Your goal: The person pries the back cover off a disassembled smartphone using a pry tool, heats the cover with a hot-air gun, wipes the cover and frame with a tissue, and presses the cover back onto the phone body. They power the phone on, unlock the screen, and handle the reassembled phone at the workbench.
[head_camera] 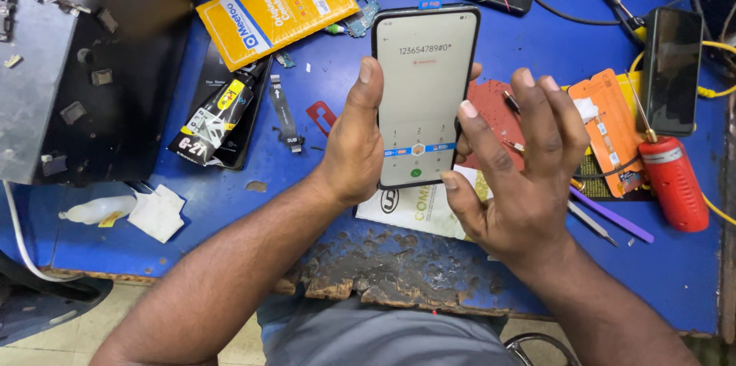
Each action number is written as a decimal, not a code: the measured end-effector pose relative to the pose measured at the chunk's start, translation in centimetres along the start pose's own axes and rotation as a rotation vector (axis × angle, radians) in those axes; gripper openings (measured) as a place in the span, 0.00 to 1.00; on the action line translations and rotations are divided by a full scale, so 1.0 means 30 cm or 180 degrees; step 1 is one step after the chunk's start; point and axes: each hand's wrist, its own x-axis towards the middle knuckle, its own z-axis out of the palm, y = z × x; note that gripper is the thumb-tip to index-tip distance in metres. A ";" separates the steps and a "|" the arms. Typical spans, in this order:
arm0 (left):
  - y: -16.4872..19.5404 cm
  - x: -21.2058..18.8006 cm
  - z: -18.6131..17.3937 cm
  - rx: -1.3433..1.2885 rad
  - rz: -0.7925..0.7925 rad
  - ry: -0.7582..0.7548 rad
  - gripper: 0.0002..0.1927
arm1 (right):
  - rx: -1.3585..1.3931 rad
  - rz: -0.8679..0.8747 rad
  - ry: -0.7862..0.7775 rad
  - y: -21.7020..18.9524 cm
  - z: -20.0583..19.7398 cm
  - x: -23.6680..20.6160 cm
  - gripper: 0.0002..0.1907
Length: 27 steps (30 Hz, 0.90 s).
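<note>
I hold the phone [424, 94] upright over the blue bench [322, 205] in my left hand [356, 144], fingers closed around its left edge and back, thumb lying along the screen's side. The dial pad is lit with a string typed in (I judge this a touch test of the screen). My right hand [517, 174] hovers at 3 o'clock of the phone, fingers spread and holding nothing. The red-handled tool [673, 182] lies further off at 3 o'clock. Next wants a light, exact tap.
</note>
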 end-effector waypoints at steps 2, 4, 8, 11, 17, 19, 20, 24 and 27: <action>-0.008 -0.004 0.002 0.0125 0.0089 -0.0014 0.43 | -0.0067 -0.0087 -0.0111 -0.005 0.002 0.002 0.30; -0.011 -0.007 -0.003 0.0292 0.0181 -0.0155 0.43 | -0.0041 -0.0250 -0.0149 -0.014 0.006 0.004 0.29; -0.016 -0.006 -0.009 0.0360 0.0179 -0.0172 0.43 | 0.0110 -0.0441 -0.0025 -0.017 -0.001 0.005 0.25; -0.014 0.000 -0.006 0.0344 0.0223 -0.0101 0.42 | 0.0180 -0.0247 0.0152 -0.002 -0.014 0.005 0.24; -0.002 -0.011 0.003 0.0536 -0.0069 -0.0357 0.43 | 0.0409 0.0109 0.0494 0.026 -0.034 0.014 0.24; -0.004 -0.017 0.004 0.0642 -0.0301 -0.0256 0.44 | 0.0487 0.0146 0.0581 0.035 -0.044 0.023 0.24; -0.006 -0.018 0.004 0.0699 -0.0418 -0.0209 0.44 | 0.0459 0.0172 0.0606 0.041 -0.052 0.027 0.24; -0.015 -0.018 0.004 0.1068 -0.0518 -0.0419 0.38 | 0.2405 0.0844 0.0799 0.050 -0.056 0.036 0.27; -0.029 -0.018 0.017 0.1813 -0.0437 -0.0776 0.25 | 0.3733 0.1394 0.0369 0.073 -0.068 0.022 0.30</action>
